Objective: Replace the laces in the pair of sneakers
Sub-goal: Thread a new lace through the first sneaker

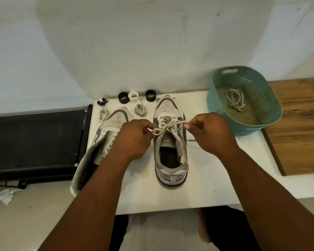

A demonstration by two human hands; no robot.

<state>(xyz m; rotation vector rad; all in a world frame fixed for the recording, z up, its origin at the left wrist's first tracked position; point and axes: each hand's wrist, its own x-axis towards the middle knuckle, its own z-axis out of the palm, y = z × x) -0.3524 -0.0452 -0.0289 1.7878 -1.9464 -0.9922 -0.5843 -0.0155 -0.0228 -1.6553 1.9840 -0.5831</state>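
Observation:
Two grey and white sneakers stand on the white table [216, 187]. The right sneaker [170, 154] is upright, toe pointing away, with a pale lace [168, 125] threaded across its eyelets. My left hand [134, 138] pinches one looped end of that lace. My right hand [212, 133] pinches the other end, and the lace runs taut between them over the tongue. The left sneaker [109, 131] lies tilted on its side behind my left forearm, with no lace that I can see. Two coiled laces [140, 109] [103, 114] lie near the toes.
A teal plastic basket [261, 98] at the back right holds a bundled lace [236, 100]. Two black rings [123, 98] [150, 95] and a white ring [133, 96] stand along the table's far edge, beside small dark beads [102, 102]. A black bench [34, 142] lies left, a wooden surface [297, 124] right.

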